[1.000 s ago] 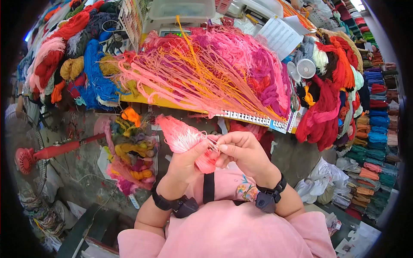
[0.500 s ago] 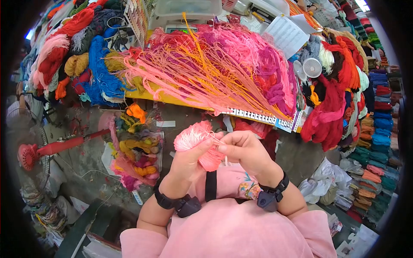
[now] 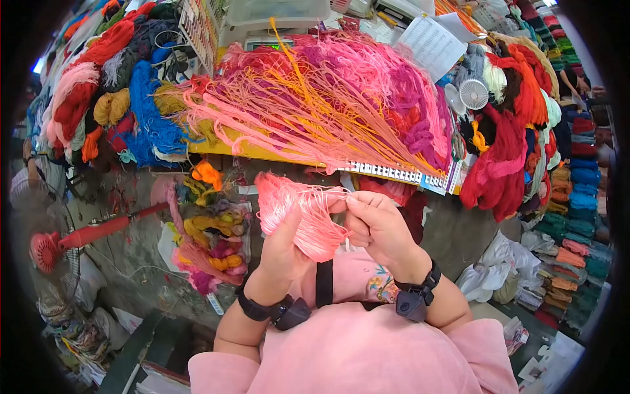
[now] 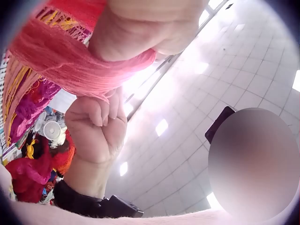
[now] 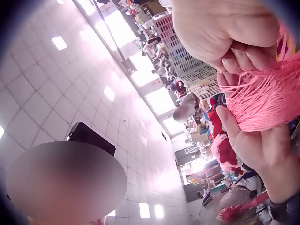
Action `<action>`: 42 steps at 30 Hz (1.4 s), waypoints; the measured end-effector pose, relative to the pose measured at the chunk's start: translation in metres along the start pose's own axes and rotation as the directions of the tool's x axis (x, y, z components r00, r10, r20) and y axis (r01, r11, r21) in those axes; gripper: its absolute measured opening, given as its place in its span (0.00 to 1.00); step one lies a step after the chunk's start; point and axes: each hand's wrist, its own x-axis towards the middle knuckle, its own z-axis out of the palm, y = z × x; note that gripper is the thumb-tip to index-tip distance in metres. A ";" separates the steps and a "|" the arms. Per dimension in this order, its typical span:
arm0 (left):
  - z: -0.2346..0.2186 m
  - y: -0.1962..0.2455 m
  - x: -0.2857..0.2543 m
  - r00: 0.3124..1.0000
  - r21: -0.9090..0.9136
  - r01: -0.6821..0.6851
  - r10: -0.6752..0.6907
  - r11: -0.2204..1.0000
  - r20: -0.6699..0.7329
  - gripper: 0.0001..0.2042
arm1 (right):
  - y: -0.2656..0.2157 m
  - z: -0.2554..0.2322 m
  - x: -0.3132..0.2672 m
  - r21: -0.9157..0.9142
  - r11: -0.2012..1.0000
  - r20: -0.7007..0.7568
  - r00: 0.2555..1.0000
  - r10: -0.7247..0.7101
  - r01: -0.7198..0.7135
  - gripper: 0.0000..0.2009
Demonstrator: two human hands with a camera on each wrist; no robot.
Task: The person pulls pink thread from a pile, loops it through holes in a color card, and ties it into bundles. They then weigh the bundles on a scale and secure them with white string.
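Observation:
A skein of coral-pink yarn (image 3: 305, 223) is held in front of the chest, its strands fanned between both hands. My left hand (image 3: 283, 249) grips its near left side, thumb over the strands. My right hand (image 3: 380, 223) curls its fingers and pinches a few thin strands at the skein's right end, drawn out from the bundle. In the right wrist view the yarn (image 5: 269, 101) lies across the left palm, with the right fingers bent at loose loops. The left wrist view shows the yarn (image 4: 61, 58) stretched past the right hand (image 4: 96, 124).
A yellow-edged table (image 3: 262, 156) ahead bears a heap of pink, purple and orange yarn (image 3: 341, 98). Red yarn (image 3: 495, 161) hangs at its right, blue yarn (image 3: 146, 118) at its left. A red-hubbed fan (image 3: 46, 251) stands left, near more yarn (image 3: 210, 230) low down.
The skein was bunched up half a second ago and now spreads wider between the hands. My right hand has shifted a little right, with strands drawn out toward it.

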 end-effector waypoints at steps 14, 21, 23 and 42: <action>0.002 0.001 -0.004 0.999 0.190 -0.042 0.042 0.981 0.005 0.24 | 0.012 0.011 0.007 -0.270 0.961 -0.083 0.992 -0.092 0.066 0.04; 0.004 0.000 -0.008 1.000 0.251 -0.024 0.028 0.968 -0.010 0.24 | 0.014 0.015 0.005 -0.174 0.978 -0.063 0.990 -0.128 0.115 0.03; 0.006 -0.001 -0.008 1.000 0.209 -0.021 0.023 0.978 -0.006 0.25 | 0.017 0.009 0.005 -0.143 0.980 -0.015 0.990 -0.142 0.139 0.03; -0.002 -0.013 -0.007 0.994 0.143 0.101 -0.105 0.985 0.019 0.30 | 0.007 -0.002 -0.015 -0.060 0.995 0.014 0.997 -0.080 0.081 0.08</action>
